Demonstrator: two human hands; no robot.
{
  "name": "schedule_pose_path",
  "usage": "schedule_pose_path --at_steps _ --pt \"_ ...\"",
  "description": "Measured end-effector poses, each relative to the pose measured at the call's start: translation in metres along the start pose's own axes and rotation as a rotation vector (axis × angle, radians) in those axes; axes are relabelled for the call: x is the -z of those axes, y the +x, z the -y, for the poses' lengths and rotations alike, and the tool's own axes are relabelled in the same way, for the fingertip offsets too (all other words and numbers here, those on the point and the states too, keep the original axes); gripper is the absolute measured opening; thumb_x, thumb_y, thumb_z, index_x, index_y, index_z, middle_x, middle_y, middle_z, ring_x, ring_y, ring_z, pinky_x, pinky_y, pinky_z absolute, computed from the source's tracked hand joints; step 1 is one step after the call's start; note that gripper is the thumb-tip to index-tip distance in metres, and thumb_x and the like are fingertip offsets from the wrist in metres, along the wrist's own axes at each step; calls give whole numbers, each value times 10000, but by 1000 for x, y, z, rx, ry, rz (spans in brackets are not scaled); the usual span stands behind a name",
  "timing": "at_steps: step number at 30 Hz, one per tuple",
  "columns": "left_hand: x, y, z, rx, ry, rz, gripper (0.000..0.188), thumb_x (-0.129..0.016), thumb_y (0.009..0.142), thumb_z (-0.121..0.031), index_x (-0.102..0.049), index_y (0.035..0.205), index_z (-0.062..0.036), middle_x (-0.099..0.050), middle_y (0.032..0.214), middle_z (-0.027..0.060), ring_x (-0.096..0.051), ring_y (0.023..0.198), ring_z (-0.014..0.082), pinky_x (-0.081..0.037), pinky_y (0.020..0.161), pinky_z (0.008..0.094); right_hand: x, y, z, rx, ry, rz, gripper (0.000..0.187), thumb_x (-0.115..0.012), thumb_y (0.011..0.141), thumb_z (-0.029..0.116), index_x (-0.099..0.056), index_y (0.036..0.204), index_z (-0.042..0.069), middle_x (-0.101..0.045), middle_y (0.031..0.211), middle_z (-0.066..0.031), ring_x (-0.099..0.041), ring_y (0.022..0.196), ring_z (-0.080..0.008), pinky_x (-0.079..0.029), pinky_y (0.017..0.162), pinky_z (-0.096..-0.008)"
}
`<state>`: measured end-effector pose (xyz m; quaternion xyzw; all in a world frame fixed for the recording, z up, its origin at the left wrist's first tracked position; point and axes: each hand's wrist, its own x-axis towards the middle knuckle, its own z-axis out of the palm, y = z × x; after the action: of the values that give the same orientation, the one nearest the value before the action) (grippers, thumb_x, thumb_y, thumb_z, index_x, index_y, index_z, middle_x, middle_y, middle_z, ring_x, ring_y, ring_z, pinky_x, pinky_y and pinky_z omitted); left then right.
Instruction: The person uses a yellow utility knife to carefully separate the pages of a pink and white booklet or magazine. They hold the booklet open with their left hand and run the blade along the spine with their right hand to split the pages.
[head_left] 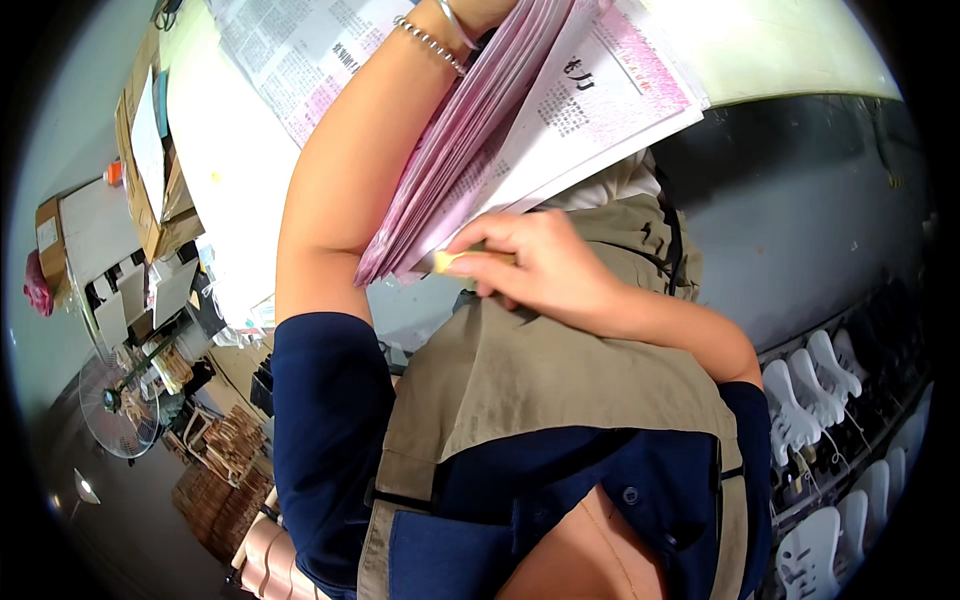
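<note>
A thick stack of pink and white printed paper sheets point(470, 130) lies fanned at a slant, with its lower corner hanging past the table edge. My left forearm runs along its left side. At the top edge of the picture my left hand point(487, 12) is at the stack, its fingers cut off from view. Close by the lower corner of the stack, my right hand point(545, 262) is closed in a pinch on a small yellow object point(443, 261), whose kind I cannot make out. A wider printed sheet point(600, 110) spreads out on the stack's right side.
Newspaper point(300, 60) covers part of the pale table point(215, 130). Cardboard point(140, 150) stands at the table's left end. A fan point(118, 400) and wicker goods point(215, 490) are at lower left. White slotted pieces point(800, 400) stand in rows on racks at right.
</note>
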<state>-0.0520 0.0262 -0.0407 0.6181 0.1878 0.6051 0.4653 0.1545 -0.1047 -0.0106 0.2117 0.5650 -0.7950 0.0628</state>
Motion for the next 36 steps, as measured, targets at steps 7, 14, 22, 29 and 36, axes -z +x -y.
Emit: schedule_pose_path --at_steps 7,14,22,29,36 --pt "-17 -2 -15 185 -214 -207 376 -621 923 -368 -566 707 -66 -574 723 58 -536 717 143 -449 665 261 3 -3 -3 36 -33 114 184 -649 918 177 -702 1010 27 -689 762 -59 -619 596 -65 -471 500 -217" --pt "-26 -5 -17 247 240 145 368 -670 895 -368 -670 758 -26 -588 730 23 -553 699 123 -428 649 247 78 -82 1 183 -7 -742 148 -625 914 76 -694 1001 -23 -675 786 -55 -610 606 -57 -387 449 -168" --pt "-43 5 -27 274 561 294 97 -652 664 -44 -625 751 -9 -551 822 80 -531 769 199 -452 702 278 92 -73 2 261 6 -903 143 -640 912 85 -695 1003 -10 -676 789 -35 -603 637 -47 -400 477 -168" --pt "-58 5 -25 225 811 278 149 -556 634 -125 -511 720 -12 -514 986 121 -514 849 250 -441 790 308 94 -83 -1 286 -106 -950 131 -646 905 73 -702 994 -5 -683 783 -37 -626 628 -58 -417 481 -172" --pt "-57 7 -29 237 731 266 204 -505 567 -100 -534 759 -39 -519 749 91 -490 733 270 -421 724 333 109 -100 -12 370 -123 -1194 139 -664 906 81 -697 1002 -14 -687 785 -40 -618 627 -58 -399 481 -171"
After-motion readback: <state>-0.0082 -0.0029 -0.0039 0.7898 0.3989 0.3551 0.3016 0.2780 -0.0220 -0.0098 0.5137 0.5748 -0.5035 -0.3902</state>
